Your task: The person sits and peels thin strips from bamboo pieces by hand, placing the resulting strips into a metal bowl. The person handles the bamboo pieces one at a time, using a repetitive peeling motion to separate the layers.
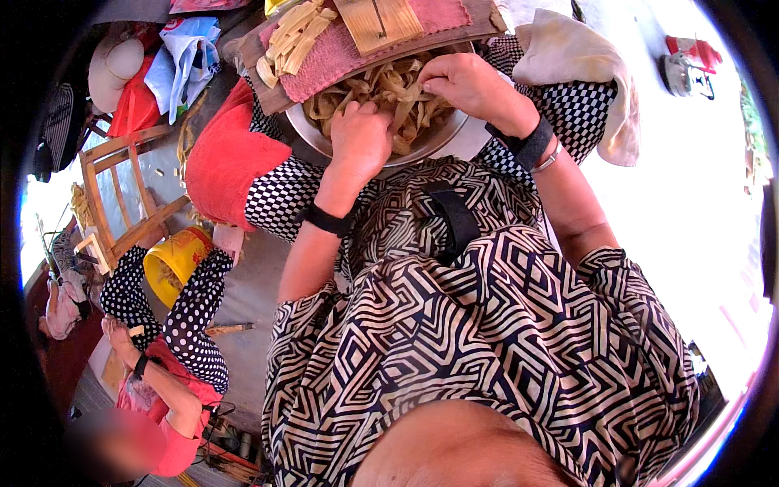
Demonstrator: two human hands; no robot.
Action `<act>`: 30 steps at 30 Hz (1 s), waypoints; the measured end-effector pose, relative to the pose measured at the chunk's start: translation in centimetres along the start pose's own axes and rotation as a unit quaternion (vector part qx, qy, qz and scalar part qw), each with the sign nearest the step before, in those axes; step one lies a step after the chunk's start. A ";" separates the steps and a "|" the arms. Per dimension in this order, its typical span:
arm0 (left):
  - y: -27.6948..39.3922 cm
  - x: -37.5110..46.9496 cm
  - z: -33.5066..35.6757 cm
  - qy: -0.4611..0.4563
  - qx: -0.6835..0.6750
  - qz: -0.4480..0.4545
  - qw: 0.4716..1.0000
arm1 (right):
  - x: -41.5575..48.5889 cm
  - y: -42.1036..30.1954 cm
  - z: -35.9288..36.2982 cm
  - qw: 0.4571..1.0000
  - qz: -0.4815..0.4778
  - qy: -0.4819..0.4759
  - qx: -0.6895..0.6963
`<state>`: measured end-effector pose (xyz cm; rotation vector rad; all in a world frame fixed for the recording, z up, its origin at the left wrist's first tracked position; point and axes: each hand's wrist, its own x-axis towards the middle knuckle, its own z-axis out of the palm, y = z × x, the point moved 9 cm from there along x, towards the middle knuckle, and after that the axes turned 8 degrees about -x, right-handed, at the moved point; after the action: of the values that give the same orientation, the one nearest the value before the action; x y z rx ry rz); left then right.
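Observation:
A metal basin (420, 157) sits on my lap, filled with loose, curled tan strips (405, 125) that look like dried husk. The fingers of my left hand (362, 131) reach in among the strips, and their tips are hidden. Above the basin's right side, my right hand (468, 85) has its thumb and forefinger pinched at the end of a strip. A wooden board (496, 21) lies across the far side of the basin, covered by a pink cloth (322, 73). On it are a pile of folded pale strips (298, 36) and a wooden block (380, 24) with a dark slit.
A red cloth (225, 164) covers my left knee, and a pale cloth (572, 55) my right. At left stand a wooden chair frame (122, 189) and a yellow bucket (173, 255) between another person's legs. A glass jar (684, 76) is far right.

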<state>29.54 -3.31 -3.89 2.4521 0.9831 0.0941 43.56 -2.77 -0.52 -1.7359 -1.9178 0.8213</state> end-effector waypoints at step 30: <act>-0.6 -5.1 -15.2 0.275 -0.158 -0.019 0.948 | -8.2 -6.5 -11.8 0.936 0.022 0.105 0.336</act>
<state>21.77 0.00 9.71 2.1413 1.1306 0.8908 47.64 -9.47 13.13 -1.3695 -1.2497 1.0945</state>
